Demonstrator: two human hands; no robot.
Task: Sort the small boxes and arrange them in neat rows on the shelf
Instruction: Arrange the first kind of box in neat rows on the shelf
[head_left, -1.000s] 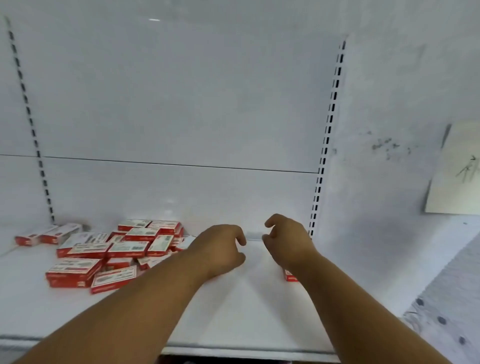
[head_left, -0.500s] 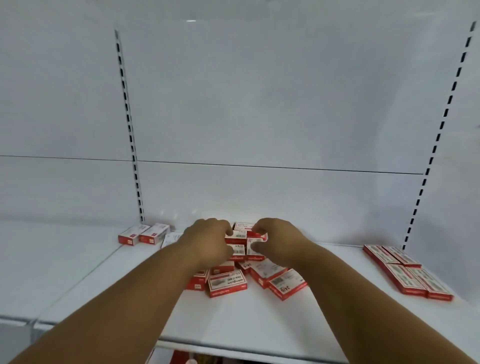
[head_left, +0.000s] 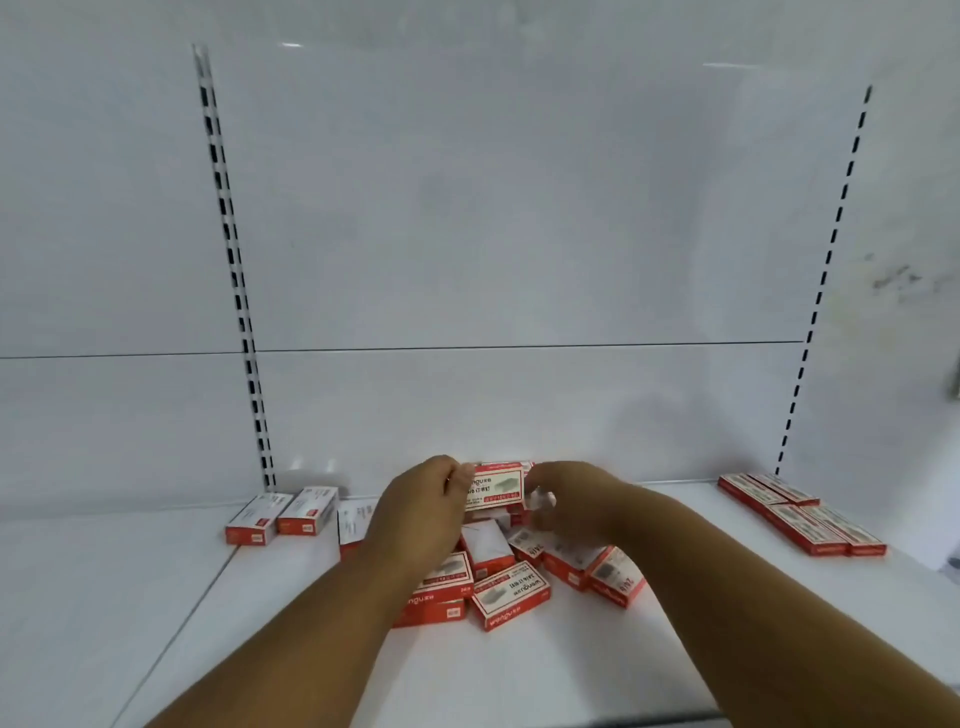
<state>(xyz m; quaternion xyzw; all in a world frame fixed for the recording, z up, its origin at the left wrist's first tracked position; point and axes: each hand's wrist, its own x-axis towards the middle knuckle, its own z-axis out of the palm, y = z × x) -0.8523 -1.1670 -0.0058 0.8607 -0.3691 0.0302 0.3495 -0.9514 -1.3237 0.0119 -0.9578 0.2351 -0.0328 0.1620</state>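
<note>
Few staple boxes (head_left: 802, 512) sit rowed at right; both the left hand (head_left: 423, 512) and right hand (head_left: 569, 501) pinch one box (head_left: 496, 486) above the centre heap (head_left: 519, 577).

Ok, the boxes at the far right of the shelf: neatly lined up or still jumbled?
Lined up. The right-hand boxes lie flat, edges flush, in two tidy rows on the shelf, unlike the tilted, overlapping middle pile.

box heap (head_left: 511, 582) mid-shelf, neat rows (head_left: 800, 514) right, pair (head_left: 283, 514) left
</note>
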